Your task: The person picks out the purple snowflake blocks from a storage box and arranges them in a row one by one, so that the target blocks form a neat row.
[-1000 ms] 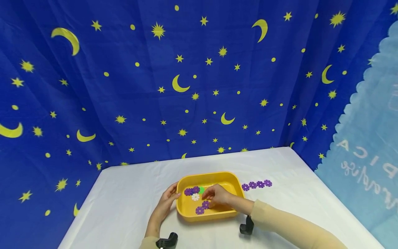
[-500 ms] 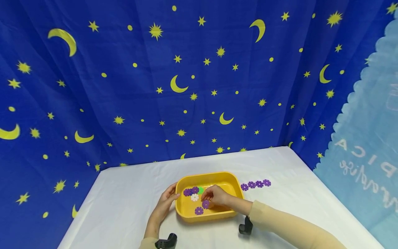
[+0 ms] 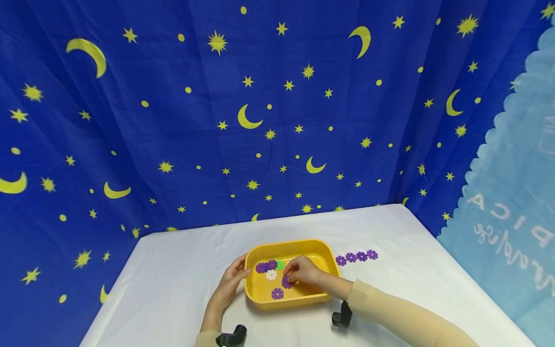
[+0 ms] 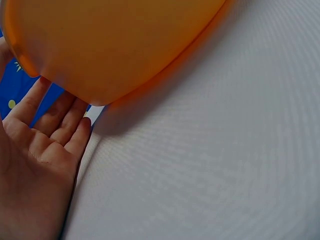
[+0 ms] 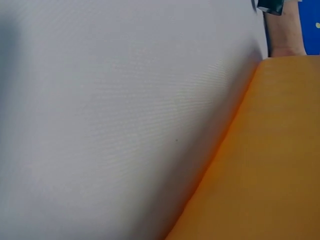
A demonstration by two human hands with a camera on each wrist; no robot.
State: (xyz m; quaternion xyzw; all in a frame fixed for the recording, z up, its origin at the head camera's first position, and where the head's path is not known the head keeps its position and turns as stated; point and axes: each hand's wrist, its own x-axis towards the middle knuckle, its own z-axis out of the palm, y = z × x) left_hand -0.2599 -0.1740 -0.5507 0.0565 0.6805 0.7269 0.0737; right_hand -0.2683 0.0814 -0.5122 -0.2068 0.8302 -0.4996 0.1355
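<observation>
A yellow plastic tray [image 3: 299, 301] holds several flower-shaped snowflake discs. My left hand [image 3: 230, 280] holds its left end, thumb at the rim; in the left wrist view the fingers [image 4: 72, 120] reach along the outer wall. Inside the tray my right hand [image 3: 304, 271] pinches a purple snowflake disc [image 3: 286, 283], which its fingertips partly cover. Another purple disc [image 3: 277, 293] lies just left of that one. Farther back are a white disc [image 3: 271, 275], overlapping purple discs [image 3: 262, 268] and a partly hidden green disc [image 3: 280, 265]. The right wrist view shows no right-hand fingers, only the tray's outer wall [image 5: 265, 160].
A row of joined purple discs [image 3: 356, 257] lies on the white cloth [image 3: 390, 289] right of the tray. Behind the table hangs a blue curtain [image 3: 204, 144] with yellow moons and stars. A light-blue printed cloth [image 3: 511, 193] hangs at the right.
The right hand's fingertips have come onto the nearer purple disc, covering part of it, and the disc has shifted slightly. The left hand stays at the tray's left end.
</observation>
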